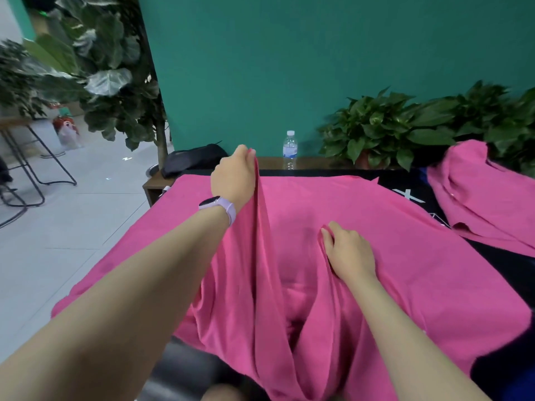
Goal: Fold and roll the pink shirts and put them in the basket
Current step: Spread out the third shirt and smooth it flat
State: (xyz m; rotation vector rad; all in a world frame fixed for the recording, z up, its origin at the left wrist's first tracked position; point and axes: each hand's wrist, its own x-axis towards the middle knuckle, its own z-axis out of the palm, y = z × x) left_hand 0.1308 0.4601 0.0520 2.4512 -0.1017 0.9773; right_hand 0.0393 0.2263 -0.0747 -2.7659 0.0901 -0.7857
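Green wall, a dark-covered desk [492,264], and a pink shirt [419,256] spread wide across it for folding.

Nearest me the shirt's hem spills off the desk's near edge in loose folds. My right hand [350,250] lies low on the cloth at mid-shirt, fingers curled and bunching a ridge of it, to pin that side, I think, while the other side comes over. My left hand [233,176], arm stretched out and raised, a watch [218,206] on the wrist, pinches the shirt's edge between fingertips and thumb and lifts it off the desk, so the cloth hangs taut in a long pleat towards me. A second shirt [477,198] lies crumpled at the far right, waiting. Beyond stand a bottle [290,149], a black bag [194,160] and plants [390,125] along the wall. I see no basket.
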